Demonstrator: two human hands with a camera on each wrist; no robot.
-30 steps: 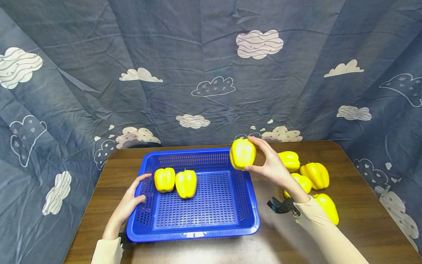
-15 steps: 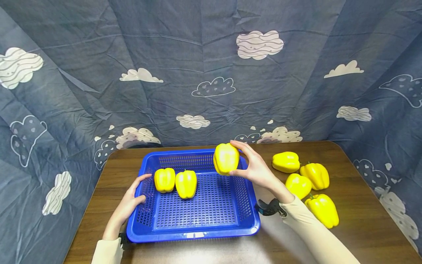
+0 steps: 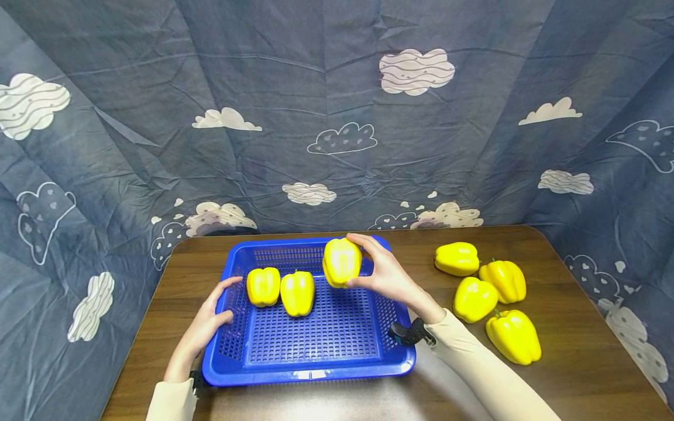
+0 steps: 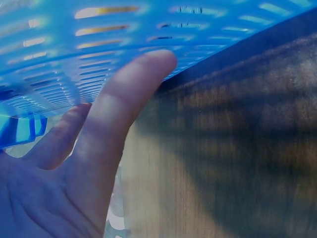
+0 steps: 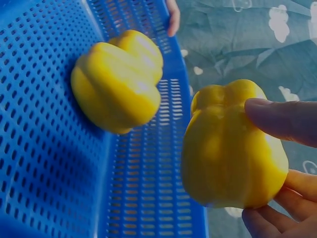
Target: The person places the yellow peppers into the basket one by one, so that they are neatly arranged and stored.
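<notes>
My right hand (image 3: pixel 384 273) pinches a yellow bell pepper (image 3: pixel 341 263) between thumb and fingers, holding it over the back right part of the blue basket (image 3: pixel 310 375). Up close in the right wrist view, the thumb lies on one side of this pepper (image 5: pixel 233 148), with fingers at the other. Two more bell peppers, a left one (image 3: pixel 263 287) and a right one (image 3: pixel 297 293), stand side by side in the basket's left half. My left hand (image 3: pixel 202 327) is at the basket's left rim, thumb and fingers spread and fairly straight; in the left wrist view the thumb (image 4: pixel 116 114) overlaps the slotted wall.
To the right on the wooden table (image 3: pixel 574 351) lie several yellow bell peppers, the nearest (image 3: pixel 513 337) at the front and one (image 3: pixel 456 259) at the back. A dark curtain (image 3: pixel 337 76) with cloud prints hangs behind the table. The basket's walls rise around its slotted floor.
My right hand has carried the bell pepper leftward and slightly down, from the basket's back right corner to farther over its inside. The left hand and the two peppers in the basket stay put.
</notes>
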